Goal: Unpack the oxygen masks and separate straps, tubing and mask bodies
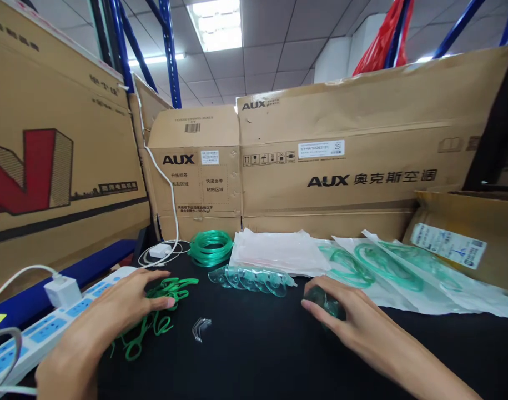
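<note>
My left hand reaches over a tangle of green elastic straps on the black table. Its thumb and fingers are spread, and I cannot tell whether they touch the straps. To the right, my right hand grips a clear greenish mask, which is partly covered by my fingers. Between the hands lie a few thin metal strips. Behind them rests a nested row of clear plastic masks. A coil of green tubing sits at the back.
A stack of white sheets or bags lies at the back. Beside it are packaged tubing sets. On the left is a power strip with a plugged-in charger. Cardboard boxes wall in the table.
</note>
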The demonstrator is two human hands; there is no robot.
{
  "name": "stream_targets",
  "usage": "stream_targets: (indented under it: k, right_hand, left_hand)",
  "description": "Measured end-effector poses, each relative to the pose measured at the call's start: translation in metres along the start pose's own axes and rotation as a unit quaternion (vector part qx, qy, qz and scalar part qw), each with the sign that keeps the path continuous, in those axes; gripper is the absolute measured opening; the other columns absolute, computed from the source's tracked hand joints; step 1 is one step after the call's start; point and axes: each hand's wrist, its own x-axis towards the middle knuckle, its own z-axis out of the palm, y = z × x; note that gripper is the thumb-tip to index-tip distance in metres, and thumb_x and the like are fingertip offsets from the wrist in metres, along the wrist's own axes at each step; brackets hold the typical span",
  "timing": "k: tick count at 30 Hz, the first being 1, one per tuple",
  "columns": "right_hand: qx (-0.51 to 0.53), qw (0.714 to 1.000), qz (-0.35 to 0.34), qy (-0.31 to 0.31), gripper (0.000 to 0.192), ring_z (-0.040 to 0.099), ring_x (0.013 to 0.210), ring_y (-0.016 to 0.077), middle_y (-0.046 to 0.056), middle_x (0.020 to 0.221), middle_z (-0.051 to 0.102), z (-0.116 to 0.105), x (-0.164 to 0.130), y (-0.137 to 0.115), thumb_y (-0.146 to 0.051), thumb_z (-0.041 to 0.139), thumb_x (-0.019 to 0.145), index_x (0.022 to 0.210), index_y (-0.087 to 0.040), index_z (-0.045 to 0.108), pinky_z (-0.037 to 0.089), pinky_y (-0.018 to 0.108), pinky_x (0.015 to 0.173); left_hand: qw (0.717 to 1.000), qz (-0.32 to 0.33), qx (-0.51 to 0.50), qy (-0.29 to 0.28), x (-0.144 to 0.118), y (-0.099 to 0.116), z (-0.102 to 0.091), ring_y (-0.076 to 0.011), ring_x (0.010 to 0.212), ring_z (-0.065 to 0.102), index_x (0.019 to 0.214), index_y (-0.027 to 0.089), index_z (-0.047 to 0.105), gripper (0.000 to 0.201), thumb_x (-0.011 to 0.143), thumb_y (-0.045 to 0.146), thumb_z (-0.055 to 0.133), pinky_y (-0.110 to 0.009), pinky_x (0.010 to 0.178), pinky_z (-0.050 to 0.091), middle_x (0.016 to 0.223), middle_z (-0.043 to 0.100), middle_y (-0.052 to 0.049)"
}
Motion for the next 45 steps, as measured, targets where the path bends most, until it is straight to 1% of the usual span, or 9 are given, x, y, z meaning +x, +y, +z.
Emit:
stream_targets:
  k: [4,9,12,19,23,28,32,37,45]
  right_hand:
    - [0.022,1.0,-0.001,-0.013,0.021,0.065,0.101,0.0271,0.004,0.113,0.069,0.007,-0.002,-0.006,-0.048,0.059,0.095,0.107,-0.032,0.066,0.051,0.041,0.087]
    - [0.041,0.998,-0.025,-0.031,0.02,0.064,0.105,0.0258,0.003,0.111,0.065,0.017,-0.003,-0.024,-0.043,0.069,0.091,0.107,-0.03,0.066,0.05,0.039,0.091]
    - [0.056,0.998,-0.023,-0.019,0.014,0.065,0.1,0.0229,0.003,0.11,0.064,0.022,-0.003,-0.033,-0.034,0.069,0.093,0.105,-0.028,0.067,0.051,0.037,0.087]
    - [0.149,0.988,-0.007,0.025,0.038,0.06,0.123,0.0247,0.004,0.13,0.067,0.007,0.0,-0.041,-0.044,0.066,0.093,0.13,-0.033,0.065,0.044,0.042,0.108]
    - [0.246,0.966,0.075,-0.022,0.046,0.071,0.09,0.0228,0.007,0.108,0.077,0.003,0.003,-0.033,-0.048,0.058,0.096,0.135,-0.023,0.063,0.055,0.041,0.088]
    - [0.276,0.956,0.092,0.02,0.051,0.068,0.086,0.0223,0.009,0.11,0.074,0.008,0.007,-0.025,-0.049,0.071,0.085,0.127,-0.021,0.068,0.055,0.038,0.08]
    - [0.314,0.941,0.123,-0.008,0.056,0.07,0.087,0.0246,0.009,0.11,0.074,0.008,0.005,-0.022,-0.051,0.075,0.081,0.128,-0.021,0.067,0.056,0.04,0.08]
    - [0.347,0.931,0.107,-0.03,0.052,0.067,0.112,0.0277,0.009,0.122,0.072,0.003,0.001,-0.02,-0.046,0.077,0.081,0.125,-0.02,0.068,0.052,0.042,0.098]
    - [0.377,0.918,0.103,-0.065,0.05,0.068,0.114,0.0273,0.009,0.126,0.072,0.004,0.002,-0.017,-0.047,0.075,0.085,0.127,-0.022,0.067,0.052,0.043,0.1]
  left_hand:
    - [0.994,0.081,-0.047,0.05,-0.015,0.052,-0.004,-0.0361,0.113,0.064,0.127,0.026,0.069,0.058,0.081,0.061,0.065,-0.043,0.096,0.047,0.131,0.066,-0.009]
    - [0.932,0.233,-0.266,-0.081,-0.043,0.155,0.016,-0.0222,0.089,0.067,0.095,0.032,0.079,0.032,0.093,0.055,0.057,-0.029,0.079,0.048,0.097,0.078,0.003]
    - [0.912,0.26,-0.3,-0.107,-0.049,0.181,0.035,-0.0186,0.073,0.063,0.082,0.027,0.079,0.04,0.098,0.051,0.052,-0.026,0.067,0.043,0.078,0.075,0.004]
    - [0.881,0.275,-0.378,-0.075,-0.033,0.173,0.048,-0.02,0.087,0.064,0.091,0.022,0.077,0.039,0.102,0.044,0.047,-0.026,0.08,0.045,0.089,0.074,0.001]
    - [0.873,0.3,-0.376,-0.075,-0.029,0.172,0.048,-0.019,0.085,0.059,0.087,0.02,0.073,0.038,0.103,0.043,0.047,-0.026,0.079,0.043,0.09,0.071,-0.001]
    - [0.867,0.267,-0.395,-0.142,-0.022,0.167,0.057,-0.0172,0.079,0.052,0.089,0.017,0.072,0.04,0.101,0.048,0.049,-0.026,0.073,0.039,0.082,0.065,-0.001]
    - [0.847,0.259,-0.42,-0.198,-0.019,0.163,0.059,-0.0162,0.076,0.051,0.09,0.015,0.074,0.042,0.1,0.049,0.051,-0.025,0.069,0.038,0.078,0.064,-0.001]
    - [0.808,0.22,-0.469,-0.281,-0.023,0.167,0.055,-0.0192,0.084,0.063,0.129,0.017,0.068,0.043,0.096,0.042,0.059,-0.027,0.073,0.047,0.099,0.074,-0.007]
    - [0.798,0.179,-0.491,-0.299,-0.023,0.167,0.051,-0.0212,0.091,0.068,0.137,0.013,0.061,0.054,0.092,0.042,0.065,-0.034,0.086,0.053,0.106,0.075,-0.011]
